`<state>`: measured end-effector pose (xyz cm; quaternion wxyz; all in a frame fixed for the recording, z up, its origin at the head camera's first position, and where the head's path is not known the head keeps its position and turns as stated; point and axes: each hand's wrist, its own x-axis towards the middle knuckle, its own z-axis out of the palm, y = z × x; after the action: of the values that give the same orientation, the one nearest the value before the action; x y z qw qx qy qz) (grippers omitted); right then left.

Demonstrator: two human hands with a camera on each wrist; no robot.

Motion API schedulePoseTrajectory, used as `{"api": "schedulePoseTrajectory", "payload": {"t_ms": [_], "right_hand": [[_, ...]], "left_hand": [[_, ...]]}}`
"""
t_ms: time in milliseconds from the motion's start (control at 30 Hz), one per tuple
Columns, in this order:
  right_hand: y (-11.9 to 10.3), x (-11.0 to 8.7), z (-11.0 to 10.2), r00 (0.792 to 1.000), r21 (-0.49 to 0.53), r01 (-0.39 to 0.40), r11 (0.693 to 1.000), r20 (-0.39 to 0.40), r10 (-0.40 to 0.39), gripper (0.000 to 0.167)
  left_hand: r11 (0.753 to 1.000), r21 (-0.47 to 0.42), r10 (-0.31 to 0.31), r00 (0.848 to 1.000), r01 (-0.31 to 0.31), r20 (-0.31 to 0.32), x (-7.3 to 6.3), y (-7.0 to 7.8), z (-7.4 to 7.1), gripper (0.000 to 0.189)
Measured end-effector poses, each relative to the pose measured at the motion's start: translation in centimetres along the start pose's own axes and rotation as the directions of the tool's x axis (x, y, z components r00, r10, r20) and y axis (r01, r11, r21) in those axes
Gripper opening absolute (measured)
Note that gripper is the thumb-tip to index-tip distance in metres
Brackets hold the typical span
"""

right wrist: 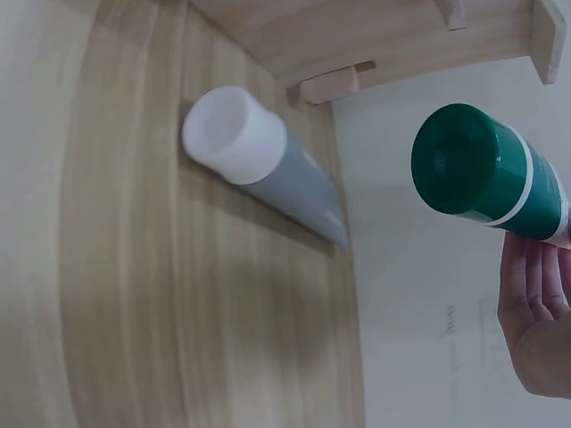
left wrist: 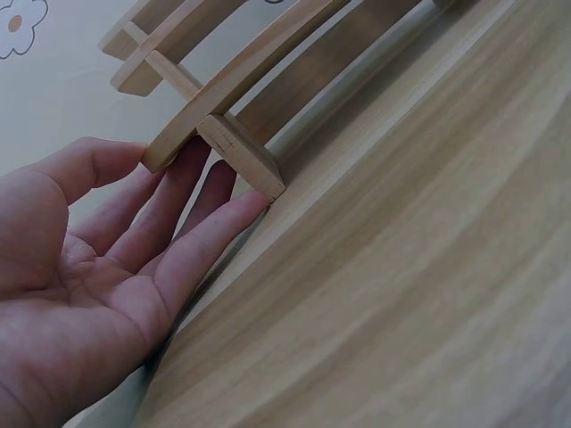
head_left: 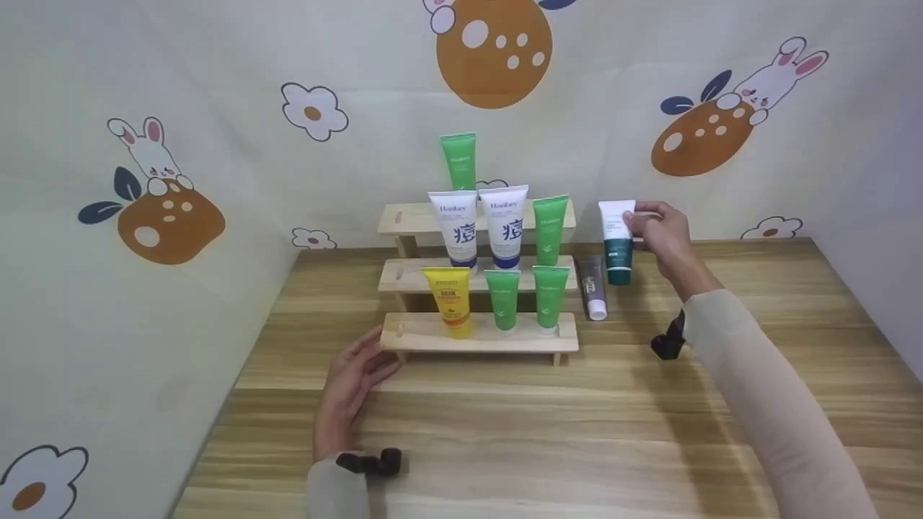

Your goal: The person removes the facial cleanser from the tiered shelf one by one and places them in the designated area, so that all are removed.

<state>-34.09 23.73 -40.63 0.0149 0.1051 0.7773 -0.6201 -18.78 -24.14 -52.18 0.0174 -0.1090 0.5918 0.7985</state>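
Note:
My right hand point(head_left: 665, 234) pinches a white and dark-green squeeze tube point(head_left: 616, 241), its green cap pointing down, to the right of a three-tier wooden display rack point(head_left: 479, 343). In the right wrist view, that tube's cap point(right wrist: 455, 160) hangs over the table. A grey tube with a white cap point(head_left: 593, 290) lies just below it, beside the rack. My left hand point(head_left: 353, 378) is at the left end of the lowest tier, fingers loosely extended. In the left wrist view, fingertips touch the board's end point(left wrist: 161, 153) and the rack's leg point(left wrist: 245, 160).
On the lowest tier stand a yellow tube point(head_left: 451, 303) and two green tubes point(head_left: 504, 299). Two white-and-blue tubes point(head_left: 457, 229) and a green tube point(head_left: 550, 229) fill the middle tier. One green tube point(head_left: 460, 162) stands on top. A patterned cloth point(head_left: 375, 65) hangs behind.

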Motion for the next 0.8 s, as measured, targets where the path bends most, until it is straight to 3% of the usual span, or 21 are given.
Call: {"api": "schedulePoseTrajectory", "payload": {"t_ms": [433,800], "right_hand": [[3.5,-0.1,-0.2,0.997,-0.043,-0.078,0.996,0.017,0.079,0.055],[5.5,0.6,-0.8,0.977,0.037,-0.212,0.977,0.029,0.211,0.061]], "left_hand": [[1.0,-0.013,-0.016,1.0,0.015,-0.024,0.2,-0.1,-0.1,0.044],[1.0,0.019,-0.002,1.0,0.002,-0.003,0.1,-0.1,0.0,0.046]]}}
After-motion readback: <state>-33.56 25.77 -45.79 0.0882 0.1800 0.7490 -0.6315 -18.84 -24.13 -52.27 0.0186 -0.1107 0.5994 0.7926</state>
